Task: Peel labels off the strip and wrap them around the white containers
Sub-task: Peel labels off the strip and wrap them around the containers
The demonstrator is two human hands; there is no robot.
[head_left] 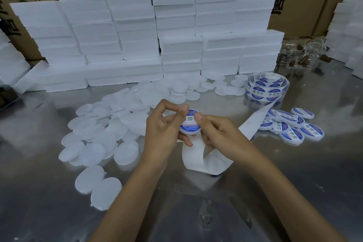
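Round white container [190, 124] held between both hands above metal table [294, 173]. Left hand [165, 129] curled around its left side, thumb pressed on blue-white label [189, 122] on top face. Right hand [218, 133] gripped on right edge, thumb also laid on label. Empty white backing strip [204, 159] looped below hands, led up right to label roll [265, 86]. Labelled containers [290, 125] grouped right of strip. Unlabelled white lids [110, 129] spread on left. Foam boxes [137, 35] stacked behind.
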